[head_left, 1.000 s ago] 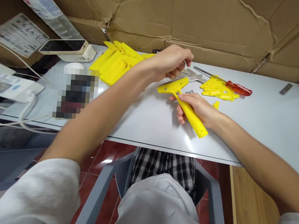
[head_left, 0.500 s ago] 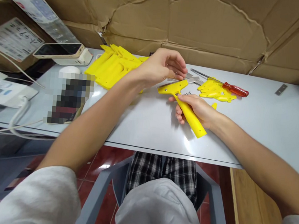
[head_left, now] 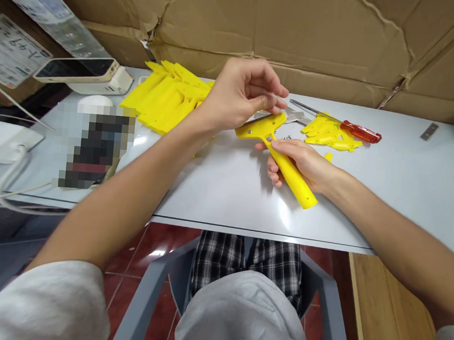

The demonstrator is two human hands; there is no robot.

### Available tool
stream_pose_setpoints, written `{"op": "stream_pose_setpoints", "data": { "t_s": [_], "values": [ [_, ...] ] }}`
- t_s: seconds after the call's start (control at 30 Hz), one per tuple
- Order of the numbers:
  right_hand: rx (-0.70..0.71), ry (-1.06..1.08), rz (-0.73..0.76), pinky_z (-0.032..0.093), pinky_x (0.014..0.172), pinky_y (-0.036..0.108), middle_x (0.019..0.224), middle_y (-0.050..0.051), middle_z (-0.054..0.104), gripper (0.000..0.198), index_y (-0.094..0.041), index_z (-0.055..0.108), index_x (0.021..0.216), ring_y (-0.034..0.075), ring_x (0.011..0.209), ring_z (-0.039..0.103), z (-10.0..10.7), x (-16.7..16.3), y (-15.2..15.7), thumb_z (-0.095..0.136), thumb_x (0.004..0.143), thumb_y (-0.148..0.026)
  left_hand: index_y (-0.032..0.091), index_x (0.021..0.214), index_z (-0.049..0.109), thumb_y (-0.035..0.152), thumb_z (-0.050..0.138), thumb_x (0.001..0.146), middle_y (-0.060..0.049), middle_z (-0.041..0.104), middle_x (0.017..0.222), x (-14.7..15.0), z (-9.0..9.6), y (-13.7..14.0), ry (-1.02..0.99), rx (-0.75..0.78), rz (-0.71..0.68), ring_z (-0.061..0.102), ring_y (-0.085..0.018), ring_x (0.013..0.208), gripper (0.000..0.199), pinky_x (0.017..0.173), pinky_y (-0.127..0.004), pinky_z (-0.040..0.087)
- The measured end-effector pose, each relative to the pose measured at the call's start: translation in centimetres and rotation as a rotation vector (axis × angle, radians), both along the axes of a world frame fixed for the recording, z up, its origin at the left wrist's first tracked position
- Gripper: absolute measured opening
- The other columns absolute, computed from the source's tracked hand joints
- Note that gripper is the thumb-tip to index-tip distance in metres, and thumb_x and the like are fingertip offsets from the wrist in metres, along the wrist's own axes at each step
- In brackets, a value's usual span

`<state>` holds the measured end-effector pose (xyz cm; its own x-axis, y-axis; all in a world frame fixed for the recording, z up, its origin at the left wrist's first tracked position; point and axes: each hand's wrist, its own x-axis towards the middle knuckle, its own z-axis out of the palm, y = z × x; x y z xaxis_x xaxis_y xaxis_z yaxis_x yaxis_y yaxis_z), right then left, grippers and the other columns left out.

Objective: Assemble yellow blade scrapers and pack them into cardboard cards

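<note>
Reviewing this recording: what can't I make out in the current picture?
All in the head view:
Left hand: whether it pinches anything; its own fingers block the gap.
Metal pieces: partly hidden behind the left hand.
Right hand: partly hidden by the yellow scraper.
Small yellow piece: lower part behind the right hand's wrist.
Dark item: details lost to pixelation.
Bottle: one end cut off, upper left.

We log cardboard (head_left: 293,28) behind the counter (head_left: 397,204). At left rear: handle stack (head_left: 169,100), right of the phone (head_left: 77,69). Right of the stack we note metal strips (head_left: 295,115), then small parts (head_left: 326,133) beside the screwdriver (head_left: 360,132), then a plate (head_left: 429,131). Scraper (head_left: 294,179) in our right hand (head_left: 309,166), before the strips.
</note>
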<state>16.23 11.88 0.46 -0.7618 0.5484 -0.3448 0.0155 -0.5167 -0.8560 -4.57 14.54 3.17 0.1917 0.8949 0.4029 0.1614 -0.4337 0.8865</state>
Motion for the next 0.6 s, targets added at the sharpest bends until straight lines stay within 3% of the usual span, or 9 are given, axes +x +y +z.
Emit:
{"op": "stream_pose_setpoints", "data": {
  "t_s": [0.2, 0.37, 0.47, 0.6],
  "values": [
    [0.020, 0.001, -0.003, 0.052, 0.053, 0.025, 0.069, 0.001, 0.057, 0.040, -0.011, 0.053, 0.132, 0.014, 0.057, 0.058, 0.00, -0.02, -0.11, 0.059, 0.105, -0.040, 0.029, 0.081, 0.071, 0.034, 0.092, 0.087, 0.000, 0.082, 0.091, -0.43, 0.37, -0.47, 0.104, 0.106, 0.008, 0.079, -0.023, 0.096, 0.022, 0.098, -0.048, 0.066],
    [0.026, 0.021, -0.009, 0.052, 0.054, 0.024, 0.069, 0.001, 0.057, 0.041, -0.012, 0.055, 0.129, 0.013, 0.058, 0.058, -0.10, 0.06, -0.19, 0.064, 0.104, -0.043, 0.034, 0.092, 0.080, 0.028, 0.089, 0.085, 0.002, 0.085, 0.102, -0.71, 0.37, -0.60, 0.223, 0.099, 0.004, 0.075, -0.028, 0.108, 0.013, 0.111, -0.055, 0.059],
    [0.027, 0.021, -0.003, 0.052, 0.054, 0.025, 0.070, 0.001, 0.057, 0.041, -0.012, 0.055, 0.128, 0.013, 0.058, 0.058, -0.23, 0.10, -0.11, 0.064, 0.104, -0.044, 0.038, 0.097, 0.080, 0.025, 0.087, 0.084, 0.004, 0.085, 0.100, -0.67, 0.16, -0.64, 0.180, 0.047, -0.037, 0.077, -0.029, 0.107, 0.019, 0.111, -0.056, 0.058],
    [0.020, 0.022, -0.002, 0.052, 0.054, 0.024, 0.070, 0.001, 0.058, 0.041, -0.013, 0.054, 0.129, 0.013, 0.058, 0.058, -0.23, 0.07, -0.08, 0.064, 0.104, -0.044, 0.033, 0.105, 0.082, 0.024, 0.086, 0.084, 0.001, 0.085, 0.103, -0.63, -0.02, -0.70, 0.176, 0.044, -0.088, 0.078, -0.027, 0.107, 0.023, 0.110, -0.052, 0.058]
  ]
}}
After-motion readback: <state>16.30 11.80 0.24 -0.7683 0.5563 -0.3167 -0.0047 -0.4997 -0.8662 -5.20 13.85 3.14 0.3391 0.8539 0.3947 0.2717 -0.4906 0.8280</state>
